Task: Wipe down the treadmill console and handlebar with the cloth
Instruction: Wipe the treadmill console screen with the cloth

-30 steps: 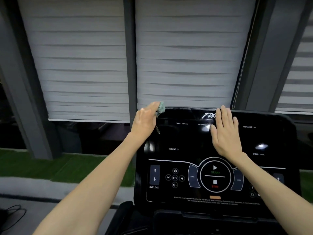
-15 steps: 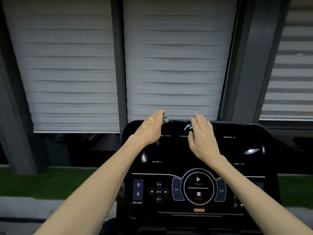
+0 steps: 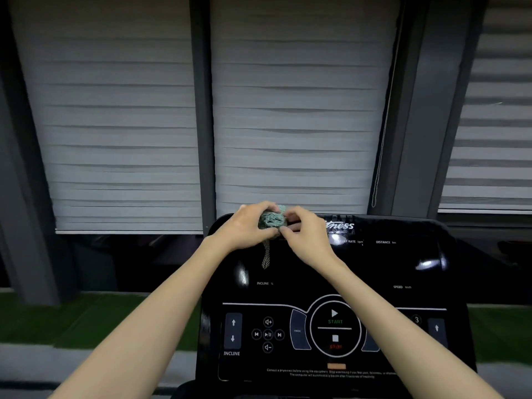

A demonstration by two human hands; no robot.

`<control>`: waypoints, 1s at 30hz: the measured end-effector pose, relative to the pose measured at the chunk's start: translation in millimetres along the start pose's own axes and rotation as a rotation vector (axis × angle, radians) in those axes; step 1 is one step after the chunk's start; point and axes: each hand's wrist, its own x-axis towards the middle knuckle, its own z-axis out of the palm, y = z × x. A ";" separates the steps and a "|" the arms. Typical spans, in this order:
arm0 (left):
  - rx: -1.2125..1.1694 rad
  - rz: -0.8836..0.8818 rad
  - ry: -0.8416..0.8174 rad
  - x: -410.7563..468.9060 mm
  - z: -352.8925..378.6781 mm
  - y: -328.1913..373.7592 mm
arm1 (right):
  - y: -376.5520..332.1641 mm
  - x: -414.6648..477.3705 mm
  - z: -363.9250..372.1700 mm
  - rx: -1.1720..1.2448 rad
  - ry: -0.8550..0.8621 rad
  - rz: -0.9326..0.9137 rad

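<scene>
Dim scene; white glare spots on glossy console (image 3: 426,263); blinds (image 3: 288,110) bow from wide-angle distortion; corners darken.

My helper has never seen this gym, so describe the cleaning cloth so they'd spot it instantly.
Find the black treadmill console below the grey blinds. At its top edge, the left hand and right hand hold a bunched cloth between them. It's the only pale green, knitted thing there, one strand dangling.

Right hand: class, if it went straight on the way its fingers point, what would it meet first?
The bunched green cloth. The right hand points left at it, and its fingers seem to pinch it. Just beyond, the left hand grips the same cloth. Depth is unclear.
</scene>
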 end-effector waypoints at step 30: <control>-0.836 -0.126 0.095 -27.9 -8.9 21.4 | -10.0 -17.5 -36.0 0.724 -0.399 0.100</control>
